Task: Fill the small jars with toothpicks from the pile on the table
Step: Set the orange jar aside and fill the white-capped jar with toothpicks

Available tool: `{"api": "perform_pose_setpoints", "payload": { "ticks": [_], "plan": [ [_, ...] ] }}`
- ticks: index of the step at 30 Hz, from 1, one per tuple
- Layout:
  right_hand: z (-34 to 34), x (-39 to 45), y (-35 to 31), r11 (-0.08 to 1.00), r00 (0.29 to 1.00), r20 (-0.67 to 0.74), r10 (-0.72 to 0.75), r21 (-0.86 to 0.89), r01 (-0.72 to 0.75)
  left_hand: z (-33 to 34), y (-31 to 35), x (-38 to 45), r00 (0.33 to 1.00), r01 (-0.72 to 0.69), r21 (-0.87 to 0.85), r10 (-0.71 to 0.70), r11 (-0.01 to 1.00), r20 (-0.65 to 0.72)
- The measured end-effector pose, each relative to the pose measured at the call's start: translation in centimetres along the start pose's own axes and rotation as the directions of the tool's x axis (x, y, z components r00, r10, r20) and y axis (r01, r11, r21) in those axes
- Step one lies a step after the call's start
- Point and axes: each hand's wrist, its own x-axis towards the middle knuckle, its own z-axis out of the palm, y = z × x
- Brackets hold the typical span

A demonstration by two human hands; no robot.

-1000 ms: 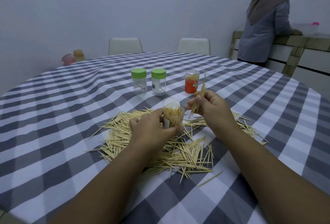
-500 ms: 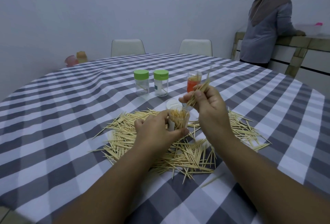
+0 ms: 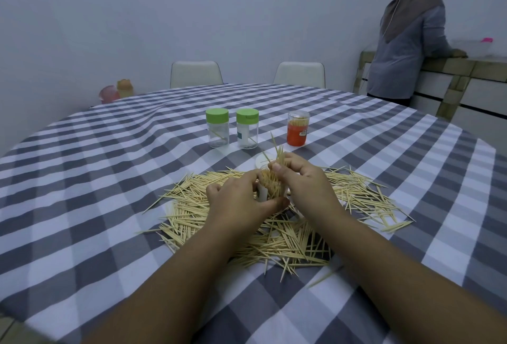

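A round table (image 3: 82, 206) fills most of the room, draped in a grey-and-white checked cloth. Two white chairs (image 3: 195, 73) stand at its far edge against the pale wall. Off to the right, a second person (image 3: 406, 50) in a grey top and headscarf stands facing a tiled counter (image 3: 466, 69), one hand resting on it.

In the middle of the cloth lies a broad, loose pile of toothpicks (image 3: 274, 236), scattered in every direction under and around both forearms. Beyond the pile stand three small containers in a row: two clear jars with green lids (image 3: 217, 128), side by side and nearly empty, and to their right an orange-labelled toothpick jar (image 3: 298, 128) with a clear cap. A white lid (image 3: 264, 161) lies flat just behind the hands.

Over the pile, the left hand (image 3: 241, 203) curls its fingers and thumb round an open clear jar (image 3: 270, 187), already packed with upright toothpicks. The right hand (image 3: 304, 181) is directly beside it, pinching a small bundle of toothpicks (image 3: 279, 155) between thumb and fingertips, the tips fanning upward above the jar's mouth. At the far left, two small coloured containers (image 3: 116, 92) show beyond the table's edge, too blurred to name.
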Motion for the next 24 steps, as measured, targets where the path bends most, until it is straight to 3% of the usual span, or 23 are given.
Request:
{"api": "perform_pose_setpoints", "payload": {
  "ticks": [13,19,24],
  "plan": [
    [-0.5,-0.8,-0.2,0.965,0.974,0.128,-0.185,-0.166,0.205,0.1,0.0,0.2,1.000,0.026,-0.010,-0.025,1.000,0.016],
    [0.1,-0.9,0.6,0.833,0.925,0.172,-0.339,-0.402,0.380,0.1,-0.1,0.2,1.000,0.016,-0.003,-0.016,1.000,0.004],
    [0.7,-0.4,1.0,0.740,0.872,0.087,-0.481,-0.494,0.457,0.3,0.0,0.2,1.000,-0.024,0.042,0.024,0.999,-0.003]
  ]
}}
